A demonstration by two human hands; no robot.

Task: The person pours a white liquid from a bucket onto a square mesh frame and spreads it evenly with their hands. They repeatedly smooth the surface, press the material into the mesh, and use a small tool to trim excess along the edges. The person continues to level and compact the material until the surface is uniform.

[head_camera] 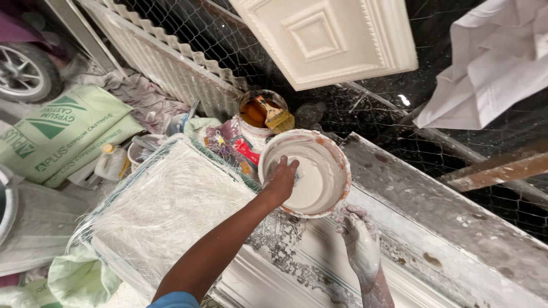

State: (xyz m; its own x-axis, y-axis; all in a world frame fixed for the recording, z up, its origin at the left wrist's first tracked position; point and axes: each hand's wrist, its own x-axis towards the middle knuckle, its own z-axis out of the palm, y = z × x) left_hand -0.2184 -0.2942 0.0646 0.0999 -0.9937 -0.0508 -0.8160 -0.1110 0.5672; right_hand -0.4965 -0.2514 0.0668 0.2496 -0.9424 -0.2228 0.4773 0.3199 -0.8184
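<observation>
A round bowl (337, 165) with a stained orange rim holds wet white plaster and is tilted over a long plaster-smeared mould (434, 228). My left hand (279, 179) reaches in over the bowl's near rim, fingers spread in the plaster. My right hand (361, 239), coated in white plaster, grips the bowl's lower edge from beneath. Left of the bowl lies a rectangular cast covered with white fibre matting (171, 211).
A tin (257, 111) with amber liquid and a wide brush (277, 117) stands behind the bowl. A white ornamental panel (331, 40) leans on wire mesh. Green sacks (63, 131), a wheel (23, 71), a white cloth (491, 63) and a wooden plank (496, 171) lie around.
</observation>
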